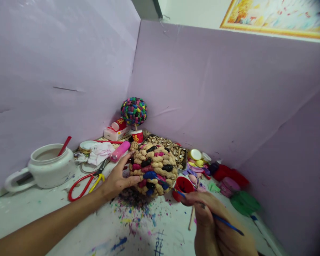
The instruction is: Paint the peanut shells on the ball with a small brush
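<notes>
A ball covered in peanuts sits in the middle of the table, some of its shells painted black, pink and blue, the rest bare. My left hand is against its left side, thumb and fingers spread round it to steady it. In my right hand is a thin blue paintbrush, pinched between thumb and fingers. The brush tip touches or nearly touches a blue shell on the ball's lower right. Just behind the brush stands a small red cup with dark contents.
Left are a white mug with a red stick, red-handled scissors and a pink tube. Behind stand a painted peanut ball in a red cup and a tray of shells. Balloons and a green lid lie right.
</notes>
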`<action>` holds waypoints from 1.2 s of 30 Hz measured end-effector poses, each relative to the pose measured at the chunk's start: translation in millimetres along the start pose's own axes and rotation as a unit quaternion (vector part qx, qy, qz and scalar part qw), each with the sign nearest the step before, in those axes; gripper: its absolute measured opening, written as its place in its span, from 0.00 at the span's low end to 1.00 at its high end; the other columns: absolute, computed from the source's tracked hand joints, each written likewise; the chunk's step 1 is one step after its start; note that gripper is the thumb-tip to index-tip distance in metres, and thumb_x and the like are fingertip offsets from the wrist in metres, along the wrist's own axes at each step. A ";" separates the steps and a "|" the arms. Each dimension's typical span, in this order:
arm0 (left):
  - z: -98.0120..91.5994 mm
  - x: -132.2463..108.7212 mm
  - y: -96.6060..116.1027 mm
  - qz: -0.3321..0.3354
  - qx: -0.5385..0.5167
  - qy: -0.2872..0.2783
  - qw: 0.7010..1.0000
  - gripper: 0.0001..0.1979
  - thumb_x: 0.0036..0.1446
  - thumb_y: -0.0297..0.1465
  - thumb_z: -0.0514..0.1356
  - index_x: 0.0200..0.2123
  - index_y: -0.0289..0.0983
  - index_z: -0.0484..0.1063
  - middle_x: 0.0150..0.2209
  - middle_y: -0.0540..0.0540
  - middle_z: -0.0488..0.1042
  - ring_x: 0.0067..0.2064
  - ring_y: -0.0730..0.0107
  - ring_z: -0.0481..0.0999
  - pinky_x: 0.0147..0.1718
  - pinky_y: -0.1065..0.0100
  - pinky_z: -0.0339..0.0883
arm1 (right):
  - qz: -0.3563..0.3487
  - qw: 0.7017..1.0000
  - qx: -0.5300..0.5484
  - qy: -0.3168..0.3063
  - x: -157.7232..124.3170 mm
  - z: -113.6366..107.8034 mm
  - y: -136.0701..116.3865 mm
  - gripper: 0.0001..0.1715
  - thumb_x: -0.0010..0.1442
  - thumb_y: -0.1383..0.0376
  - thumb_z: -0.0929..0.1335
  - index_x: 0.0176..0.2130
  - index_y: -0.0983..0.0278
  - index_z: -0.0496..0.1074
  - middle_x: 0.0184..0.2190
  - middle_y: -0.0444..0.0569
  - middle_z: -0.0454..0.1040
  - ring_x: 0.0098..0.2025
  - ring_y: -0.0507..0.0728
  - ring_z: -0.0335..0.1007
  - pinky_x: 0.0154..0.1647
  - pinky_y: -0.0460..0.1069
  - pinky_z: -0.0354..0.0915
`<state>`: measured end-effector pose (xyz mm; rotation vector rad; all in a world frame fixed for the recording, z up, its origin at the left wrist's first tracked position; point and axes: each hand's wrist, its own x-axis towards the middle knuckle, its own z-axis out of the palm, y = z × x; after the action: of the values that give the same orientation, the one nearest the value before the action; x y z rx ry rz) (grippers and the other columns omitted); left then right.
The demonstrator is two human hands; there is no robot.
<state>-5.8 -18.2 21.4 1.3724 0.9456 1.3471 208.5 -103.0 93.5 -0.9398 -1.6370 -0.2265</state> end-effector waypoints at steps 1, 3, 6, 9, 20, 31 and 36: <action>-0.2 0.1 -0.3 -0.001 0.005 -0.003 1.000 0.48 0.45 0.36 0.71 0.66 0.38 0.54 0.63 0.37 0.65 0.65 0.41 0.59 0.61 0.48 0.57 | 0.001 1.000 -0.004 0.000 0.0 0.0 -0.3 0.13 0.66 0.66 0.61 0.32 0.59 0.71 0.25 0.42 0.75 0.28 0.50 0.74 0.29 0.42 0.66; -0.7 0.2 -0.5 0.000 0.012 -0.007 1.000 0.48 0.46 0.37 0.71 0.67 0.37 0.53 0.64 0.37 0.64 0.65 0.42 0.58 0.62 0.48 0.56 | 0.007 1.000 -0.004 -0.005 -0.1 0.1 -0.9 0.13 0.66 0.67 0.61 0.32 0.59 0.71 0.24 0.41 0.74 0.26 0.50 0.73 0.28 0.42 0.66; -0.9 0.2 0.1 0.003 0.012 -0.010 1.000 0.47 0.46 0.37 0.71 0.67 0.38 0.54 0.64 0.38 0.64 0.66 0.42 0.57 0.62 0.48 0.55 | 0.015 1.000 0.001 0.001 1.2 -1.0 -0.5 0.13 0.65 0.67 0.61 0.31 0.60 0.71 0.23 0.42 0.74 0.25 0.50 0.73 0.27 0.43 0.66; -0.7 0.3 0.6 0.010 0.011 -0.018 1.000 0.47 0.47 0.37 0.70 0.67 0.38 0.53 0.66 0.39 0.60 0.66 0.42 0.56 0.63 0.48 0.53 | -0.007 1.000 0.002 -0.012 4.8 -4.1 2.3 0.11 0.64 0.69 0.62 0.33 0.61 0.72 0.24 0.43 0.75 0.26 0.50 0.74 0.27 0.42 0.67; -14.5 15.5 -13.7 -0.031 -0.122 -0.047 0.991 0.41 0.48 0.38 0.69 0.64 0.42 0.58 0.65 0.40 0.63 0.64 0.43 0.60 0.58 0.53 0.62 | 0.190 0.966 0.108 0.137 11.7 -16.7 26.4 0.14 0.62 0.57 0.67 0.32 0.64 0.75 0.26 0.45 0.78 0.24 0.51 0.76 0.29 0.46 0.73; -18.8 23.1 -14.4 -0.081 -0.167 -0.024 0.982 0.38 0.50 0.36 0.66 0.64 0.44 0.59 0.63 0.41 0.66 0.65 0.47 0.60 0.60 0.54 0.59 | 0.273 0.944 -0.182 -0.028 27.4 -19.9 69.5 0.24 0.63 0.52 0.62 0.29 0.65 0.76 0.23 0.51 0.79 0.24 0.56 0.75 0.23 0.46 0.61; -17.2 23.8 -14.4 -0.096 -0.162 0.004 0.982 0.38 0.47 0.38 0.67 0.62 0.41 0.62 0.61 0.40 0.68 0.64 0.46 0.61 0.59 0.56 0.61 | 0.300 0.878 -0.322 -0.187 18.0 -5.3 83.6 0.19 0.64 0.57 0.62 0.31 0.63 0.76 0.23 0.51 0.78 0.25 0.56 0.73 0.23 0.47 0.50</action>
<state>-19.4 10.2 12.3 1.0028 0.7999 1.2940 268.9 -43.1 83.4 -2.0619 -1.5349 -0.1652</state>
